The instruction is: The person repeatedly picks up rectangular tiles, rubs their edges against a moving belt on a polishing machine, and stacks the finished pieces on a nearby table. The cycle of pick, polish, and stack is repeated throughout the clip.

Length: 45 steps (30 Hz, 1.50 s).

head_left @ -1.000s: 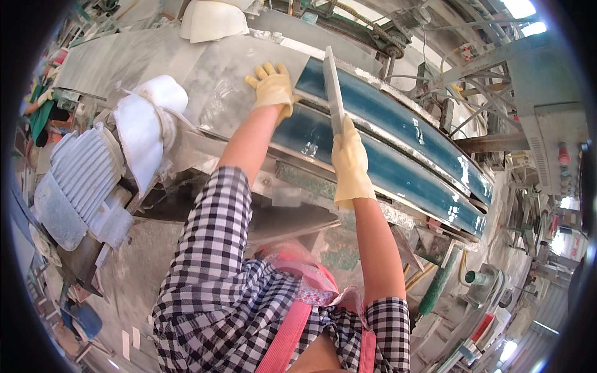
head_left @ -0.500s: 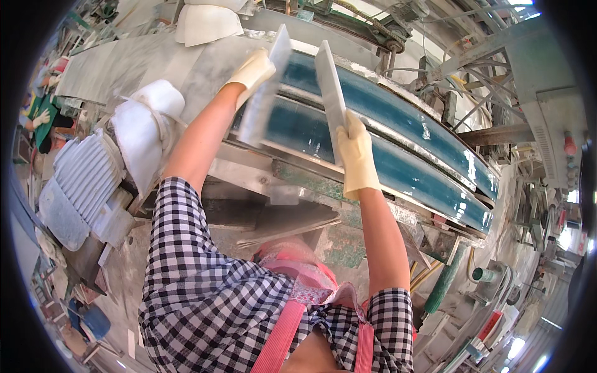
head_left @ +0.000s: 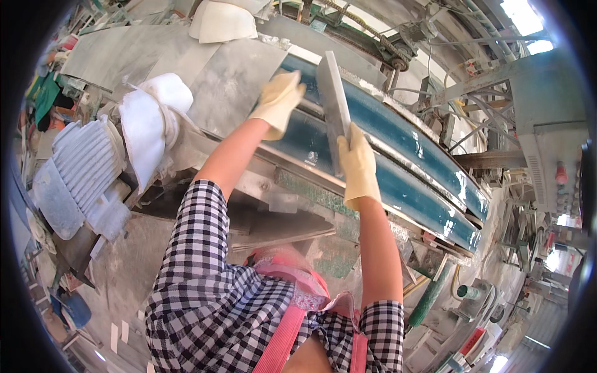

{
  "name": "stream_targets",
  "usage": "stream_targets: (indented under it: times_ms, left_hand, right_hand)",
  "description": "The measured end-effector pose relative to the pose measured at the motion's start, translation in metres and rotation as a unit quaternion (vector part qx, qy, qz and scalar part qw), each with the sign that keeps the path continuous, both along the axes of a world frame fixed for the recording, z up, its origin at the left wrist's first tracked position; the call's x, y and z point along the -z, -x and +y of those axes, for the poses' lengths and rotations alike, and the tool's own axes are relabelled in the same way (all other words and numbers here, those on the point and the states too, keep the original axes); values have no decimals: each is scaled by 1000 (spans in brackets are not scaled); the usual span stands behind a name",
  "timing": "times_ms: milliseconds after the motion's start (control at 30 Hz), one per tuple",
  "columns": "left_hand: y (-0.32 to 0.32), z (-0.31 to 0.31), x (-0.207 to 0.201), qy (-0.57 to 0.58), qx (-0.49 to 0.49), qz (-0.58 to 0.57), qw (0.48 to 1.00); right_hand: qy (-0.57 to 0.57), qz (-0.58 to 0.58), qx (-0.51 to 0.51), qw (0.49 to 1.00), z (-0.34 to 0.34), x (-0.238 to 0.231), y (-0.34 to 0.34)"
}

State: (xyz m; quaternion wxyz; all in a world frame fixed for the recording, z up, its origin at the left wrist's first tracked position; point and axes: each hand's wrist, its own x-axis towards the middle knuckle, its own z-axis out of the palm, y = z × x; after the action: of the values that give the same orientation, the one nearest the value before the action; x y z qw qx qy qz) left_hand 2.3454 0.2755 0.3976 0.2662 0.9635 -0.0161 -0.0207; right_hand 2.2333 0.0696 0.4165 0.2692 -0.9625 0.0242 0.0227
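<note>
My right hand [head_left: 359, 163], in a cream rubber glove, is closed on the near end of a flat pale stone slab [head_left: 334, 102]. The slab stands on edge across a blue conveyor belt [head_left: 385, 165], its thin white edge up. My left hand [head_left: 280, 102], in a matching glove, hangs over the left end of the belt, apart from the slab. Nothing shows in it; its fingers are slightly blurred, loosely bent and apart. Whether the slab is one piece or two laid together, I cannot tell.
Grey sheet tabletop [head_left: 233, 78] adjoins the belt's left end. A ribbed motor [head_left: 87, 165] and a white wrapped cover [head_left: 146, 130] stand at the left. A metal control cabinet [head_left: 550, 149] rises at the right. A co-worker in green [head_left: 45, 99] is at the far left.
My left hand has let go of the slab it held and shifted right, over the belt. That slab no longer shows separately. My right hand still grips a slab at the belt.
</note>
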Motion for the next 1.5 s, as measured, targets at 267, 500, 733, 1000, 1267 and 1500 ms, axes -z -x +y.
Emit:
stream_targets:
  times_ms: [267,500,733,1000,1267,1500]
  left_hand:
    - [-37,59,13,-244,-126,153,949]
    - [-56,43,26,-204,-141,194,949]
    - [-41,76,-38,95,-61,45,993]
    - [20,-40,-1,430,-27,137,892]
    - [-21,23,3,38,-21,-7,999]
    - [-52,124,52,-264,-218,-41,939]
  right_hand:
    - [49,63,43,996,13,-2,1]
    - [18,3,48,999,3,11,-1]
    - [-34,-44,46,997,-3,19,-7]
    - [-51,-86,15,995,-9,15,-11]
    - [-70,-97,-5,993,-21,32,-12]
    - [-24,-98,3,995,-19,22,-11]
